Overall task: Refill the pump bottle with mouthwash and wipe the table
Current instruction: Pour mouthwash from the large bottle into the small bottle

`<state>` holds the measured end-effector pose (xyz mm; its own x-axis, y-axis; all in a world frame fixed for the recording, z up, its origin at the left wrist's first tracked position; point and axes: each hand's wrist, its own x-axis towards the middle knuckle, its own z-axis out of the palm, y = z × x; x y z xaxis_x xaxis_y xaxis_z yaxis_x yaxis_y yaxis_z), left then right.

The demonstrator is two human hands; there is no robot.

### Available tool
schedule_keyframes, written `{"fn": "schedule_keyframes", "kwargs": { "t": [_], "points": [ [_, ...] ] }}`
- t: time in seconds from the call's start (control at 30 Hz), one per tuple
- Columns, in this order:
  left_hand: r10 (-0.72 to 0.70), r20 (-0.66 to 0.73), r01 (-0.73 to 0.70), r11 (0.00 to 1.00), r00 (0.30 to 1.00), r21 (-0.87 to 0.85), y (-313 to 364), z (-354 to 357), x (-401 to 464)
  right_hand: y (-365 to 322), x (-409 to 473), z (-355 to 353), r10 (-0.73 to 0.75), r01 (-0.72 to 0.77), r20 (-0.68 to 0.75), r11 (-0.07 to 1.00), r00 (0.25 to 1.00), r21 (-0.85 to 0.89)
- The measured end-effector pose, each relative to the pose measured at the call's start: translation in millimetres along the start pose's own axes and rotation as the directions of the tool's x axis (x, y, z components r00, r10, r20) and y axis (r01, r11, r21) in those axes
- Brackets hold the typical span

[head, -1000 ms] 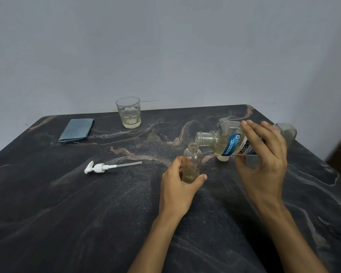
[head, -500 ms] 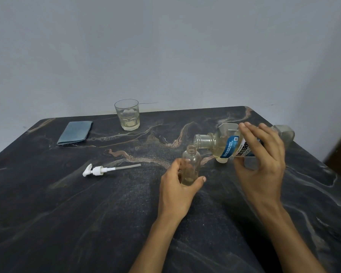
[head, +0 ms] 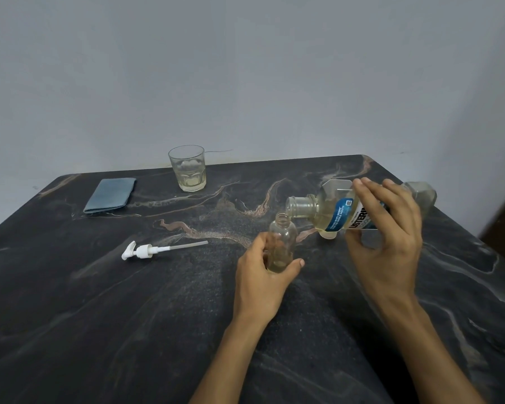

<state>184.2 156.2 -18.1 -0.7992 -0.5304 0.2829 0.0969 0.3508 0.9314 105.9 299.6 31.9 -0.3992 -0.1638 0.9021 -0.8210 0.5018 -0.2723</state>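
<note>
A small clear pump bottle (head: 282,239) stands upright on the dark marble table (head: 129,316), its neck uncapped and a little pale liquid at its bottom. My left hand (head: 263,275) is wrapped around its lower part. My right hand (head: 388,240) holds the large mouthwash bottle (head: 333,212) tipped on its side, uncapped, with its mouth just above and right of the small bottle's neck. Yellowish mouthwash lies along its lower side. The white pump head (head: 146,250) with its tube lies on the table to the left.
A folded blue cloth (head: 111,195) lies at the back left. A drinking glass (head: 188,167) with a little pale liquid stands near the back edge by the grey wall. The table's right edge runs close behind the mouthwash bottle.
The mouthwash bottle has tipped slightly further, its mouth edging nearer the small bottle's neck. My left hand and the small bottle have stayed in place.
</note>
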Motion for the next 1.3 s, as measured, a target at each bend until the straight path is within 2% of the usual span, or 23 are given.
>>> {"fn": "schedule_keyframes", "kwargs": {
  "t": [1.3],
  "points": [
    [-0.017, 0.007, 0.017, 1.0, 1.0, 0.013, -1.3, 0.0, -0.2, 2.5, -1.3, 0.8, -0.012, 0.012, -0.012, 1.0, 1.0, -0.017]
  ]
}}
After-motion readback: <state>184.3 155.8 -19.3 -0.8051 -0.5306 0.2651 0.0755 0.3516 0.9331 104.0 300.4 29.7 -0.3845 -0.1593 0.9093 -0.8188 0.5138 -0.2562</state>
